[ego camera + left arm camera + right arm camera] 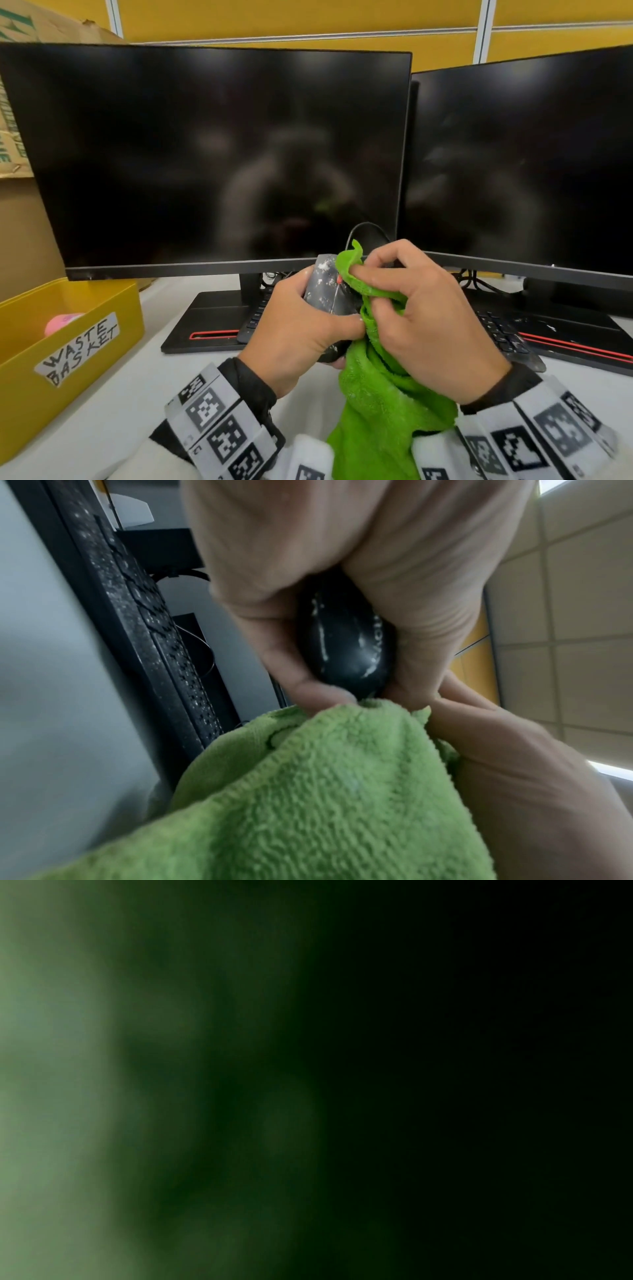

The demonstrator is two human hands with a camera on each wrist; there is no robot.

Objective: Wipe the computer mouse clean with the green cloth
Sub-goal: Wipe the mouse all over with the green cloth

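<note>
A black computer mouse (325, 291) smeared with white marks is lifted above the desk, gripped in my left hand (301, 329). In the left wrist view the same mouse (342, 642) sits between thumb and fingers of my left hand (325, 593). My right hand (421, 315) holds the green cloth (380, 401) bunched round its fingers and presses a fold against the mouse's right side near the red wheel. The cloth (308, 791) hangs down below both hands. The right wrist view is dark and blurred green; nothing can be made out there.
Two dark monitors (212, 157) (524, 164) stand close behind the hands. A black keyboard (507, 335) lies under the hands on the white desk (102, 411). A yellow box labelled waste basket (68, 342) stands at the left. The mouse cable (363, 229) loops up behind.
</note>
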